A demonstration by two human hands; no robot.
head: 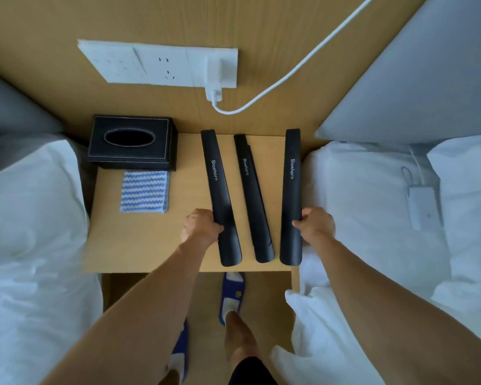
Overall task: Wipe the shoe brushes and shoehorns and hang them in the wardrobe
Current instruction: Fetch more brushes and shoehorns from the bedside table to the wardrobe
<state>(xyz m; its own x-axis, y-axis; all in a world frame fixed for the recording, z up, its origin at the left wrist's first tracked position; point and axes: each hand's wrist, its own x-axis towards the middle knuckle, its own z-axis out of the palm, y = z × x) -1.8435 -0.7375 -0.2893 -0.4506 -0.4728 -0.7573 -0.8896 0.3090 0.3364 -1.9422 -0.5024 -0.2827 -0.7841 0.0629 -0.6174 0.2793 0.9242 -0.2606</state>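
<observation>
3 black shoehorns are lying side by side on the wooden bedside table [139, 245] in the middle of the frame, their long axes running from the lower edge of the table up toward the wall, and each is printed with its name.

The left hand [199, 227] is closing on the left shoehorn [220, 195] near its broad lower end, with the thumb lying over the top face and the fingers seeming to be tucked under the edge, though the far side of the grip is hidden. The right hand [315, 225] is pinching the outer edge of the right shoehorn [292, 195] at about the same level, fingertips curling onto it.

The middle shoehorn [252, 201] is sitting untouched between the 2 hands, apart from both, and it looks as if a 2nd piece is stacked under it.

The folded blue-and-white cloth [144, 191] is resting left of centre, just below the black tissue box [132, 141]. It is nearer the left hand than the right, so a wipe would probably be asking the left hand to free itself and reach toward the left of the frame, while the right is lifting its shoehorn along its length.

No brushes and no wardrobe are showing in this view.
</observation>
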